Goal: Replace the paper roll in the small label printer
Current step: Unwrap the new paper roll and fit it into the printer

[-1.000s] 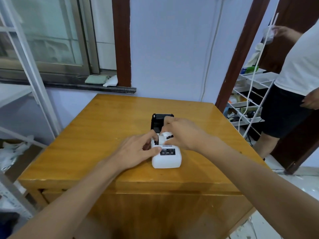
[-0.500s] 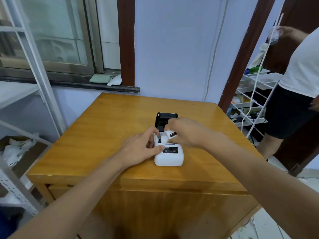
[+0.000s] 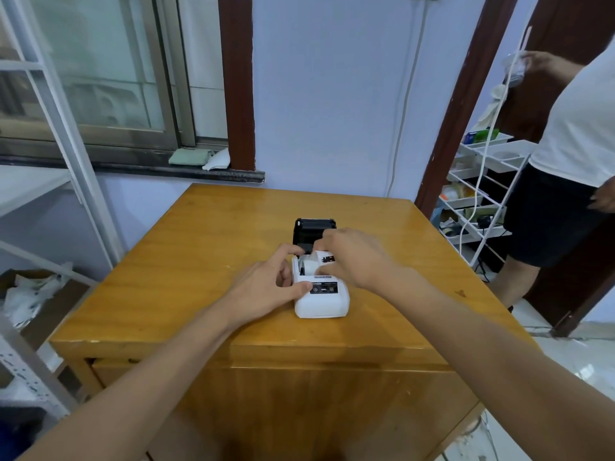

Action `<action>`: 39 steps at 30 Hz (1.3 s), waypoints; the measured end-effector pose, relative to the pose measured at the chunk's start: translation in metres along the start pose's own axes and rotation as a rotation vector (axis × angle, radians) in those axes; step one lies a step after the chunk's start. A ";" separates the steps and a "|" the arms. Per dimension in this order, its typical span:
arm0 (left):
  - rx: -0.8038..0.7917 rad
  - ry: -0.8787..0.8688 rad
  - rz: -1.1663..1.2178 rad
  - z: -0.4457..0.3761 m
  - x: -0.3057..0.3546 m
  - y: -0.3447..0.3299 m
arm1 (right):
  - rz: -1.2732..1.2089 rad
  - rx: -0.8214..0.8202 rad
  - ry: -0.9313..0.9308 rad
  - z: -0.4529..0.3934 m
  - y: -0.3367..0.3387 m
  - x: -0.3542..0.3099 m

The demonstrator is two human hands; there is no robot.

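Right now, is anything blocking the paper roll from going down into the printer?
Nothing visible does. The printer lid stands open behind, and the right hand holds the paper roll at the open bay.

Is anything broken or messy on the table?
Nothing looks broken or spilled. The label printer sits flat on the wooden table with its black lid open. That is for the paper roll, which the right hand is touching while the left hand steadies the printer.
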State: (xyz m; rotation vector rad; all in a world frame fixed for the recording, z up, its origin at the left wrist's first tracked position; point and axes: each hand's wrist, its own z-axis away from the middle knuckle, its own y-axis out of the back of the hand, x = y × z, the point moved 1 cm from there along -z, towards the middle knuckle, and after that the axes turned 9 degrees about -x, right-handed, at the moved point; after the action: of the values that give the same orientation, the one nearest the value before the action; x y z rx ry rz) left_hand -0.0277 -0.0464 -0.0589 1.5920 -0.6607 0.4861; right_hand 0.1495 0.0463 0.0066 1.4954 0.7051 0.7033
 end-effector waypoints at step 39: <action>0.068 0.135 -0.014 0.008 0.017 -0.009 | -0.070 0.397 0.060 0.086 -0.052 -0.013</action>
State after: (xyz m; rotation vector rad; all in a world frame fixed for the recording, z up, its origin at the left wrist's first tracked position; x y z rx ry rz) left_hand -0.0095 -0.0563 -0.0560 1.6105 -0.5359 0.6055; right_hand 0.2077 -0.0150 -0.0489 1.8046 0.9798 0.5776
